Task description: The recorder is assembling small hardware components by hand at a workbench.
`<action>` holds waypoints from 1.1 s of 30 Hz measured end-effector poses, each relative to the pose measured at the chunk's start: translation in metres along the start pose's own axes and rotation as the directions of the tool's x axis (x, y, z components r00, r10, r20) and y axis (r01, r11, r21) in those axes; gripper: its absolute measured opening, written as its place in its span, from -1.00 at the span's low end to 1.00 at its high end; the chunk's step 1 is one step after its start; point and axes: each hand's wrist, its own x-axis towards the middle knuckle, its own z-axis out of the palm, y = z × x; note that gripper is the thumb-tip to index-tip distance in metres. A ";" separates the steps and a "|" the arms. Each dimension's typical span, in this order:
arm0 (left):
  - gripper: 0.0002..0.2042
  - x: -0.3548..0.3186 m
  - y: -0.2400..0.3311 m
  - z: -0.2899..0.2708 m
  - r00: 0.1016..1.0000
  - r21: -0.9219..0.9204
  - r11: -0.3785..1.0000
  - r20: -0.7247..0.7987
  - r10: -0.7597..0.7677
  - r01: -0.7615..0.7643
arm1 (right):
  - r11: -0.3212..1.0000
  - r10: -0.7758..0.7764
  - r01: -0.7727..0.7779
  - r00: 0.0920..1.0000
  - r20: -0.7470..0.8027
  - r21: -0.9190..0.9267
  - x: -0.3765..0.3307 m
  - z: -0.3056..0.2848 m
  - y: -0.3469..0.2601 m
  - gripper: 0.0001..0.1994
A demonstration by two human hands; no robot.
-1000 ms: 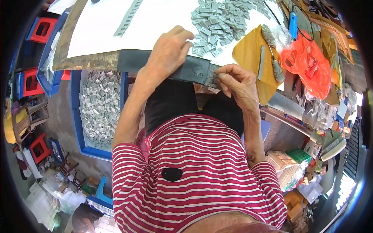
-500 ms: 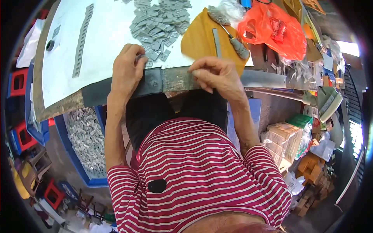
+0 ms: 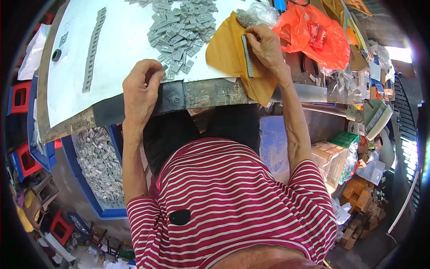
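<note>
Running lengthwise away from the table edge (image 3: pixel 215 94), the grey strip (image 3: pixel 248 60) meets narrowed fingers (image 3: pixel 257 29) of the right hand (image 3: pixel 268 48), grip unclear.

Daylight is glaring through far-right gaps (image 3: pixel 410 157), white sheet (image 3: pixel 121 54) is nearly washing out, lower-left clutter (image 3: pixel 96 235) is lying dimmer, yellow sheet (image 3: pixel 226 47) is blurring at lower left, fisheye rim is bending, blackening.

Striped red-and-white top (image 3: pixel 237 193), black trousers (image 3: pixel 166 131)
</note>
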 end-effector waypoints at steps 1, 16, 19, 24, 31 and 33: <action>-0.89 -0.001 0.000 -0.002 1.000 -0.011 1.000 0.001 -0.015 0.015 | 0.998 -0.042 0.044 0.999 0.027 -0.054 0.001 0.001 -0.002 -0.91; -0.90 -0.010 0.010 -0.010 0.998 -0.060 0.997 0.015 -0.057 0.057 | 0.934 -0.171 0.256 0.932 0.321 -0.247 0.011 -0.004 -0.001 -0.92; -0.91 -0.011 0.009 -0.009 0.997 -0.070 0.995 0.012 -0.075 0.076 | 0.930 -0.171 0.270 0.919 0.356 -0.250 0.013 -0.006 -0.001 -0.92; -0.90 -0.013 0.009 -0.009 0.995 -0.084 0.991 0.016 -0.100 0.101 | 0.924 -0.211 0.311 0.900 0.381 -0.222 0.017 -0.008 0.001 -0.92; -0.90 -0.014 0.008 -0.008 0.992 -0.111 0.986 0.014 -0.124 0.125 | 0.913 -0.293 0.374 0.880 0.373 -0.166 0.020 -0.010 0.004 -0.91; -0.89 -0.015 0.007 -0.007 0.992 -0.121 0.985 0.008 -0.124 0.125 | 0.906 -0.323 0.395 0.877 0.355 -0.150 0.020 -0.009 0.003 -0.90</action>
